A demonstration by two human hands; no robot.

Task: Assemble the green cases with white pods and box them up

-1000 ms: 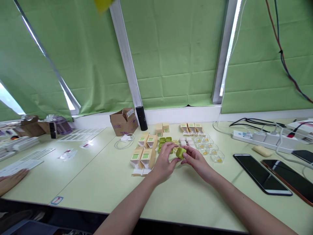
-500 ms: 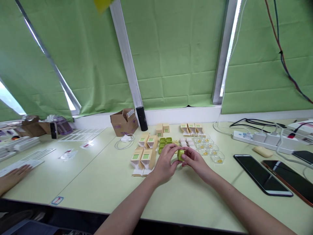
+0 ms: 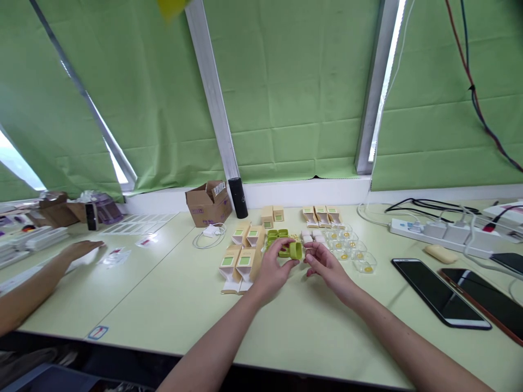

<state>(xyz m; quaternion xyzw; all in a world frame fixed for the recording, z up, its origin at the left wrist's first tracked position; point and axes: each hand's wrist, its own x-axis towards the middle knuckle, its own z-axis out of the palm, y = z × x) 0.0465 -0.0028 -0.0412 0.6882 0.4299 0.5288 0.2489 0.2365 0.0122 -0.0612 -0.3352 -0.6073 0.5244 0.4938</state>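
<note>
My left hand (image 3: pixel 274 268) grips a small green square cup (image 3: pixel 295 250) between thumb and fingers, its hollow side turned partly to the right. Just right of the cup, my right hand (image 3: pixel 324 265) is held with bent fingertips close together; anything between them is too small to make out. Behind my left hand stand more green cups (image 3: pixel 278 233), partly covered by it. Small white blocks (image 3: pixel 314 236) and clear plastic trays with yellow spots (image 3: pixel 365 263) sit beyond my right hand. Open cardboard boxes with green labels (image 3: pixel 245 260) stand left of my left hand.
More small boxes (image 3: pixel 321 215) stand at the back. A brown carton (image 3: pixel 208 206), a black cylinder (image 3: pixel 237 197) and a white charger (image 3: pixel 211 231) are back left. Phones (image 3: pixel 439 291) and a power strip (image 3: pixel 441 237) lie right. Another person's hand (image 3: pixel 84 249) reaches in at left.
My right hand has come off the green cup and moved slightly right. My left hand keeps the cup, now turned and shifted left. The other person's hand has moved forward and right.
</note>
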